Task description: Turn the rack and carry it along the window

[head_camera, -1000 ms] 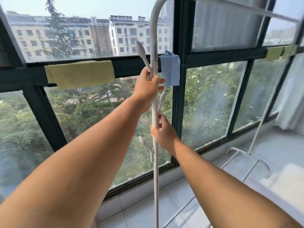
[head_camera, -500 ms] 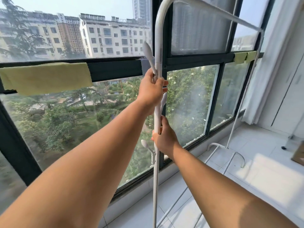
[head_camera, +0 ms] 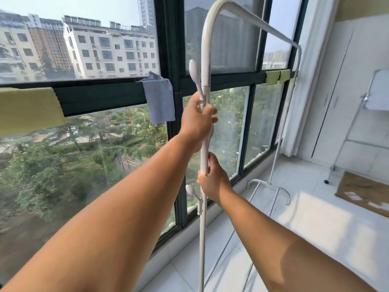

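Head view: white rack pole [head_camera: 203,144] stands upright just beside the window frame [head_camera: 101,98], with tiled floor [head_camera: 305,228] open to the right. Pole foot cut off at the lower edge; far upright partly lost against the curtain. Left hand [head_camera: 196,125] wraps the pole high, right hand [head_camera: 212,182] grips it below, both arms outstretched. Blue cloth [head_camera: 160,100] hangs near.

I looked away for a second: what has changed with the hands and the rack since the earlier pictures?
Mostly the view swung right: the blue cloth on the window frame now sits left of the rack pole, and more of the room shows. Nothing was taken or let go. The left hand still grips the pole above, the right hand below.
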Action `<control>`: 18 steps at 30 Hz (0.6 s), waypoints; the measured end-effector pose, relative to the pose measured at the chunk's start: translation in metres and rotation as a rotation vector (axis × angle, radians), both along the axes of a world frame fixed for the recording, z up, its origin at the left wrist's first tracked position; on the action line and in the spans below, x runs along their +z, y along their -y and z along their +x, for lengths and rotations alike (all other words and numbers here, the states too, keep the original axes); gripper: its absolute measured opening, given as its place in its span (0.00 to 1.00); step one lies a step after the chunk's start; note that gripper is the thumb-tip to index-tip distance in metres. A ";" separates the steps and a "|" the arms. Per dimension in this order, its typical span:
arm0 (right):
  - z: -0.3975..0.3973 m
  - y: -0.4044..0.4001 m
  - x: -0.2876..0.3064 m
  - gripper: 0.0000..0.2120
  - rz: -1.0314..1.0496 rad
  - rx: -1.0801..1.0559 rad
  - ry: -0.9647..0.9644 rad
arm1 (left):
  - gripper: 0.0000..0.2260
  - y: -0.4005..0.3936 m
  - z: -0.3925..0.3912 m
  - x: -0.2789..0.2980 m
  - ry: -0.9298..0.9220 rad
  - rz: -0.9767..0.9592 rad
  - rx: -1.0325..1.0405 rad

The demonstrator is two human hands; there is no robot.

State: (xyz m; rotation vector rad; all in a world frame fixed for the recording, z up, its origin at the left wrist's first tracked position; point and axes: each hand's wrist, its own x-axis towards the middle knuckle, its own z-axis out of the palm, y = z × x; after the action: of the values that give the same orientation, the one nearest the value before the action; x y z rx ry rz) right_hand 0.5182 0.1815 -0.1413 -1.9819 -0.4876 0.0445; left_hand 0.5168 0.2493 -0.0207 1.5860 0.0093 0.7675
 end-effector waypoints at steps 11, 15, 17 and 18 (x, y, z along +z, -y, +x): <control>0.073 0.047 -0.002 0.24 -0.029 -0.080 -0.011 | 0.11 0.038 0.060 0.004 -0.083 0.131 -0.137; 0.095 0.063 -0.005 0.12 0.019 -0.127 -0.063 | 0.14 0.050 0.083 0.005 -0.101 0.214 -0.157; 0.104 0.070 -0.008 0.04 0.036 -0.154 -0.073 | 0.17 0.053 0.095 0.005 -0.117 0.282 -0.165; 0.108 0.073 -0.010 0.02 0.042 -0.162 -0.074 | 0.20 0.054 0.100 0.005 -0.131 0.320 -0.173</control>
State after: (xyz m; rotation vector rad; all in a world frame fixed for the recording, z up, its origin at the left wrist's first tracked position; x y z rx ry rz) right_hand 0.6264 0.1088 -0.1510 -1.9651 -0.2769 0.0060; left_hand 0.6164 0.1956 -0.0160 1.9110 -0.1609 0.5476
